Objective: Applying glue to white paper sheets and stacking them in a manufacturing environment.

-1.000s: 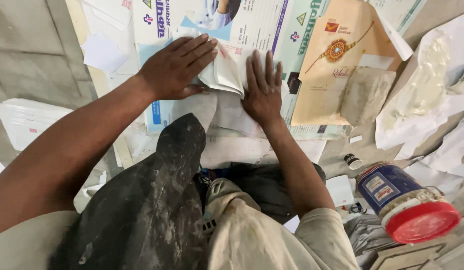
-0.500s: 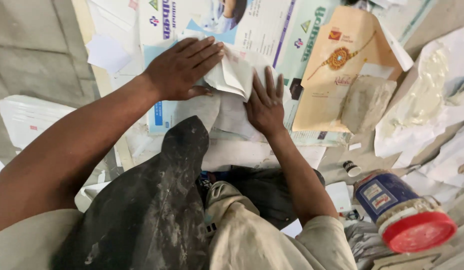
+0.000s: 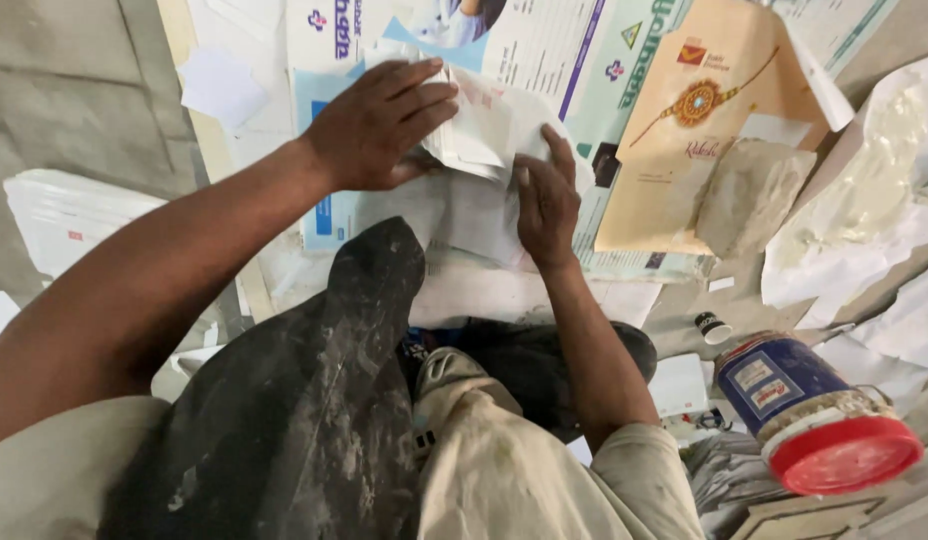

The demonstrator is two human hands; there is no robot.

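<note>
Since a moment ago, the right hand (image 3: 547,200) has slid upward along the folded white paper (image 3: 489,130), fingers flat and pressing its right edge. At ten o'clock from it, the left hand (image 3: 376,125) lies spread on the paper's left side. A red-lidded jar (image 3: 814,415) lies at four o'clock, well apart.

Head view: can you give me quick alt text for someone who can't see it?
Both hands press and fold a white paper piece on printed sheets: left hand on top, right hand flat beside it. A red-lidded blue jar lies at right.
</note>
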